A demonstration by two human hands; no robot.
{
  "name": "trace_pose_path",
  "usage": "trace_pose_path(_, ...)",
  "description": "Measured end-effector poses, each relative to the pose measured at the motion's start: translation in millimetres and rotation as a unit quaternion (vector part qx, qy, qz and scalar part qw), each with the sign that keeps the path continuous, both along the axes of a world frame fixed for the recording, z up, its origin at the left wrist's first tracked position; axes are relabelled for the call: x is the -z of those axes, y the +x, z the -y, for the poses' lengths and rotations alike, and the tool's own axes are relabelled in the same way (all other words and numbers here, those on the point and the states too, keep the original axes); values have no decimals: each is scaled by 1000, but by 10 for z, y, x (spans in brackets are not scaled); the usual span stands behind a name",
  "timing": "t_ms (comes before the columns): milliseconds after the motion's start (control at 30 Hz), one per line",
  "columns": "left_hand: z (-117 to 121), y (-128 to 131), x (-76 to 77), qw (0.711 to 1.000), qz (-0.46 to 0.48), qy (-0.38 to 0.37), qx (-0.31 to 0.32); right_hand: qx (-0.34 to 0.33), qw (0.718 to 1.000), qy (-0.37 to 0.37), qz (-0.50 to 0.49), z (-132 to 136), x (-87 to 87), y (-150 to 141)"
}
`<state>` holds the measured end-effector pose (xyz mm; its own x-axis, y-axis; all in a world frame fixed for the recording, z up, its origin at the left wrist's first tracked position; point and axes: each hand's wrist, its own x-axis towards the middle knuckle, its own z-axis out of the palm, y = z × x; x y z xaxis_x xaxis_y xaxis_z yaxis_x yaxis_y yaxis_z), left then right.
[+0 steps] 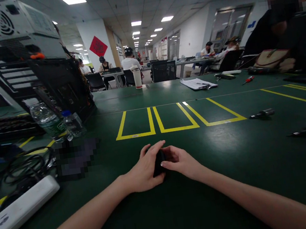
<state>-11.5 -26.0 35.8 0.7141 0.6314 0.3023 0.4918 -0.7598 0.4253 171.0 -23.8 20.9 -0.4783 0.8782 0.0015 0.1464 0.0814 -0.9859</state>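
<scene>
Between my two hands, low over the green tabletop (225,203), is a small black object (159,163). Most of it is hidden by fingers, so I cannot make out its kind. My left hand (142,172) curves around its left side, thumb in front and fingers reaching over the top. From the right, my right hand (185,163) grips its edge with bent fingers and the thumb. Just beyond the hands lie three frames of yellow tape (179,128) stuck on the tabletop.
Two screwdriver-like tools (266,113) lie to the right. On the left are a white power strip (24,208), black cables (28,162), water bottles (47,120) and an open computer case (58,86). Farther back stand a white cup (137,78) and a clipboard (198,84). People sit behind.
</scene>
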Motion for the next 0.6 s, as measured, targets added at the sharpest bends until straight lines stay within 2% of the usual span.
trace_pose_path(133,-67,-107,-68,999,-3,-51,15,1,1000,20,10,22,-28,-15)
trace_pose_path(300,-158,-79,9,999,-32,15,-27,16,999,30,19,42,-41,-26)
trace_pose_path(467,-195,25,109,995,-43,26,-83,32,999,29,-7,42,-12,-27)
trace_pose_path(600,-224,43,143,995,-47,37,-86,11,999,31,-17,31,14,-1)
